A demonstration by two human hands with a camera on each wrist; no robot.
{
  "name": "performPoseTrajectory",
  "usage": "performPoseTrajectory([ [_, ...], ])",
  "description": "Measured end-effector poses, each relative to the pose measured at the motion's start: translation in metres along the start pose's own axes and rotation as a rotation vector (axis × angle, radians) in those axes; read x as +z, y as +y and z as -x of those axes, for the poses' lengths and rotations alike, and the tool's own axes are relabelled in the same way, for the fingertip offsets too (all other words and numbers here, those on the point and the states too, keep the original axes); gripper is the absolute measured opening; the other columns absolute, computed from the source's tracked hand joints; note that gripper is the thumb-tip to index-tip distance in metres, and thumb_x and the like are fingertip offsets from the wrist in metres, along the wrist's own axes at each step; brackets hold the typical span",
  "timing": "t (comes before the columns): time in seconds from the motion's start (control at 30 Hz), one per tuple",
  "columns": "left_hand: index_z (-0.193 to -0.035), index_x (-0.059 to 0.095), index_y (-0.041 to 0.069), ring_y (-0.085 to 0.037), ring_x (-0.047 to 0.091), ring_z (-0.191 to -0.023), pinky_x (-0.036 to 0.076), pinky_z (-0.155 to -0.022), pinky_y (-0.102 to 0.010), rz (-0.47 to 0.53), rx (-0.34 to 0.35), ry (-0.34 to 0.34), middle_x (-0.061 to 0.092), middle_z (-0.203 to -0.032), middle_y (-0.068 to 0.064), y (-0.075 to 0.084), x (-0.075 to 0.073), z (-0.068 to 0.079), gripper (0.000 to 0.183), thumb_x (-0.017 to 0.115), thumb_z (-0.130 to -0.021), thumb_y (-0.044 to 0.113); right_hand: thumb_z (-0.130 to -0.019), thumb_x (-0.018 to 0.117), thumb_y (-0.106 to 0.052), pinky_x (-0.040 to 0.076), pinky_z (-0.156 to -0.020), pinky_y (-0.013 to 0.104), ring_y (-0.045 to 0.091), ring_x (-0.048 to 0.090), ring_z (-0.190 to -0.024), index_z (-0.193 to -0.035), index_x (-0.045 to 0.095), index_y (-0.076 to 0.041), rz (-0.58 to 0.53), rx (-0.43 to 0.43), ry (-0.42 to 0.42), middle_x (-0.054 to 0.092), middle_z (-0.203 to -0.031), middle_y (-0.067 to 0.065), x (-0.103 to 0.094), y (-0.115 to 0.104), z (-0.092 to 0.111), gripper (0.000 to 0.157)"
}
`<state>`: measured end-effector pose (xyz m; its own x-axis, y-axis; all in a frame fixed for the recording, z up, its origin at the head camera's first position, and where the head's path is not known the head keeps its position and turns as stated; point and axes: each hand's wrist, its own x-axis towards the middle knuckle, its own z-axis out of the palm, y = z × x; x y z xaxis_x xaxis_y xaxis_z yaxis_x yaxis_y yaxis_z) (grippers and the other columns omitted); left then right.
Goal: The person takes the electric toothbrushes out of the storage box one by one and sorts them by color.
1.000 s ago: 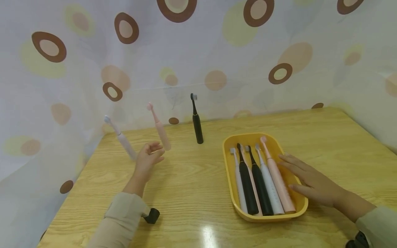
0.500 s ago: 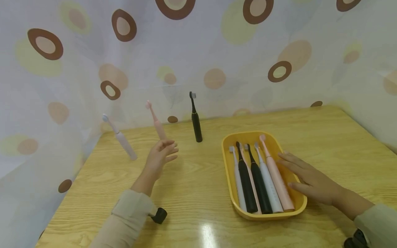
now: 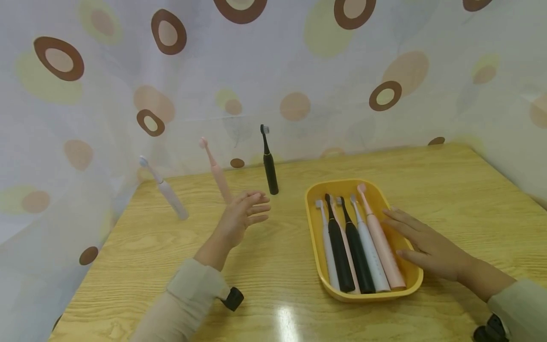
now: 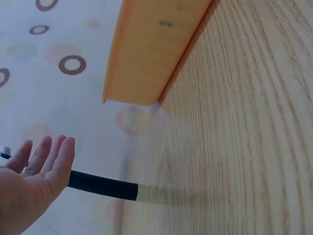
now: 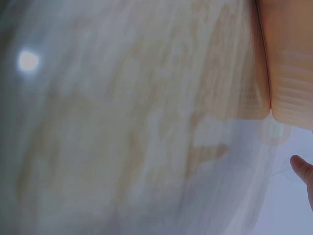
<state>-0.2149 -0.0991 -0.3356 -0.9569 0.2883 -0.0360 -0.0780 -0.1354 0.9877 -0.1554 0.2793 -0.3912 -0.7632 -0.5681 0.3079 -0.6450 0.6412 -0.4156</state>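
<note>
Three electric toothbrushes stand upright toward the back of the table: a white one (image 3: 172, 198), a pink one (image 3: 219, 179) and a black one (image 3: 270, 172). My left hand (image 3: 243, 216) hovers with relaxed fingers just in front of the pink and black ones, holding nothing and covering the pink one's base. In the left wrist view the black toothbrush handle (image 4: 103, 186) shows behind the fingers of that hand (image 4: 34, 188). My right hand (image 3: 433, 248) lies with extended fingers at the right rim of a yellow tray (image 3: 315, 247); only its thumb (image 5: 303, 170) shows in the right wrist view.
Inside the tray several toothbrushes lie side by side, among them a black one (image 3: 339, 254) and a pink one (image 3: 386, 249). The wooden table (image 3: 273, 256) meets a dotted cloth backdrop (image 3: 333, 118) at its back and left.
My left hand has moved right, from beside the white toothbrush, past the pink one, toward the black one. The right hand stays at the tray, and the standing toothbrushes have not moved.
</note>
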Motion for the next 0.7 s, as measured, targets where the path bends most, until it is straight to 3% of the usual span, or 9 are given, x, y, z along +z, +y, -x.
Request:
performPoseTrajectory([
  [0.27, -0.114, 0.039, -0.011, -0.033, 0.05, -0.101, 0.042, -0.084, -0.042, 0.025, 0.015, -0.114, 0.043, -0.116, -0.028, -0.002, 0.023, -0.004, 0.041, 0.038, -0.09, 0.022, -0.081, 0.057, -0.013, 0.005, -0.098, 0.018, 0.023, 0.009, -0.128, -0.134, 0.029, -0.006, 0.01, -0.013, 0.006, 0.02, -0.139, 0.013, 0.0, 0.0, 0.0, 0.06],
  [0.47, -0.118, 0.038, -0.009, -0.039, 0.043, -0.106, 0.039, -0.086, -0.046, 0.039, 0.007, -0.222, 0.04, -0.12, -0.029, -0.004, 0.038, -0.005, 0.044, 0.033, -0.093, 0.027, -0.081, 0.057, -0.013, 0.006, -0.099, 0.019, 0.019, 0.008, -0.128, -0.134, 0.029, -0.006, 0.017, -0.009, 0.009, 0.02, -0.139, 0.013, 0.0, -0.001, 0.0, 0.061],
  [0.7, -0.122, 0.034, -0.01, -0.041, 0.039, -0.11, 0.039, -0.087, -0.044, 0.033, -0.024, -0.279, 0.038, -0.123, -0.029, -0.006, 0.051, -0.007, 0.048, 0.032, -0.093, 0.028, -0.081, 0.056, -0.012, 0.008, -0.1, 0.026, 0.019, 0.007, -0.129, -0.135, 0.027, -0.007, -0.005, 0.013, 0.005, 0.019, -0.14, 0.011, 0.001, -0.002, 0.0, 0.062],
])
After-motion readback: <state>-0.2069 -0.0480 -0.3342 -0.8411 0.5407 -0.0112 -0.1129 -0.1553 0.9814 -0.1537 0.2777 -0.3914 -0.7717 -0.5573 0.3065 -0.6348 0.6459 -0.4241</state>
